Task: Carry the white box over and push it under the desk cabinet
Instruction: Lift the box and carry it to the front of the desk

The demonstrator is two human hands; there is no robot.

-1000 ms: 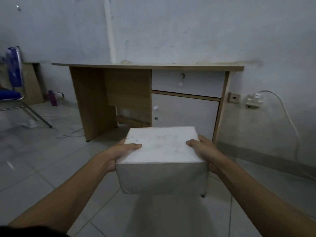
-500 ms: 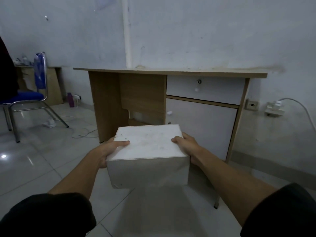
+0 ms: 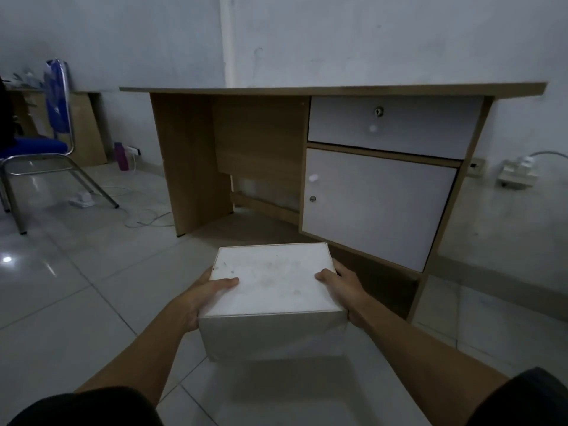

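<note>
The white box (image 3: pixel 272 298) is gripped at its sides by the left hand (image 3: pixel 201 298) and right hand (image 3: pixel 344 290), thumbs laid on top. It is held level above the tiled floor (image 3: pixel 76 296), long axis crosswise, far face toward the desk cabinet (image 3: pixel 376 207).

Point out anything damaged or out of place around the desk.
The desk's back panel looks broken: its lower edge is stepped, leaving a gap above the rail. A loose cable trails across the floor left of the desk.

head cam | faces forward-down | near white box (image 3: pixel 273 290) | desk (image 3: pixel 332 90) ahead
</note>
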